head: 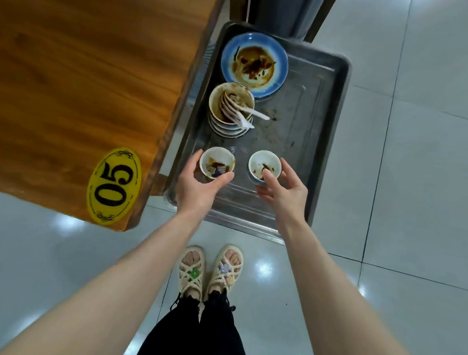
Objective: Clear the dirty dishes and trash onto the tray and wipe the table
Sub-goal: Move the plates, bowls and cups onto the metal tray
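Setting two small dirty dishes down at once looked to be the step in hand. Nearest the person, the left hand [198, 185] gripped the left sauce dish [217, 162], thumb and fingers curled round its sides. The right hand [285, 192] pinched the right sauce dish [264, 165], thumb at the near rim and fingers round the far side. Both dishes were at the near end of the metal tray [315, 127], at about 7 and 6 o'clock from its middle. Whether their bases already touched the metal could not be told.

Both dishes held dark sauce and scraps, so keeping them level until they sat flat seemed the main care. Letting go by spreading the fingers outward, not lifting upward, would likely avoid tipping them.

Beyond the dishes, at about 10 o'clock, stood a stack of bowls [228, 126] with plastic spoons [246, 114] jutting from the top one toward 4 o'clock. Those handles were near the left dish, and a knock might scatter them. Farther, at 12 o'clock, the blue-rimmed plate [254, 64] lay smeared with sauce. Bare metal lay at 3 o'clock, leaving room for more.

The wooden tabletop [82, 67], at 9 o'clock from the tray, showed only its number plaque [113, 186] in the part visible. Wiping probably came next.
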